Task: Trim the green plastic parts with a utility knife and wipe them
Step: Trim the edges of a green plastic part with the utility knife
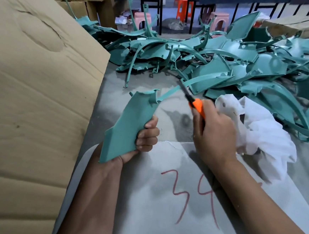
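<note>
Surface [160, 219]: our arms lie over its red "39".
Left hand [145, 134]: we grip a green part [129, 126], held up.
Right hand [217, 133]: we grip the orange knife [197, 105], its tip at the part's thin arm.
Cloth [259, 130]: beside our right hand.
Pile [219, 62]: more green parts behind.

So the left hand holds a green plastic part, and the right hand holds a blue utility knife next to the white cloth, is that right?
Not quite: the utility knife is orange, not blue, as the head view shows. The rest stands: the left hand grips the green plastic part, and the right hand holds the knife beside the white cloth.
</note>
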A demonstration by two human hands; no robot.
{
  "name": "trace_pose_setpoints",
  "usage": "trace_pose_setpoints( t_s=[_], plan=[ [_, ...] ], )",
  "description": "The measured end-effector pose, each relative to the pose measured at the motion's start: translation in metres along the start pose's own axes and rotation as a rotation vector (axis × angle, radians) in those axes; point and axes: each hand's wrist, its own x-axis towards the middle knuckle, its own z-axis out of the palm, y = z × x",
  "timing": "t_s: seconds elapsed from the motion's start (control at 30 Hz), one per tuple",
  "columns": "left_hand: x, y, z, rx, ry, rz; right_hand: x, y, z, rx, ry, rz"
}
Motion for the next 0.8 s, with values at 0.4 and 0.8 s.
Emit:
trace_pose_setpoints(
  t_s=[0.4, 0.8],
  plan=[
    [-0.014, -0.009, -0.004, 0.059, 0.053, 0.024, 0.006, 0.020, -0.003, -0.059, 0.068, 0.119],
    [-0.019, -0.014, 0.020, 0.251, 0.342, 0.196, 0.003, 0.022, -0.012, -0.080, 0.269, 0.222]
  ],
)
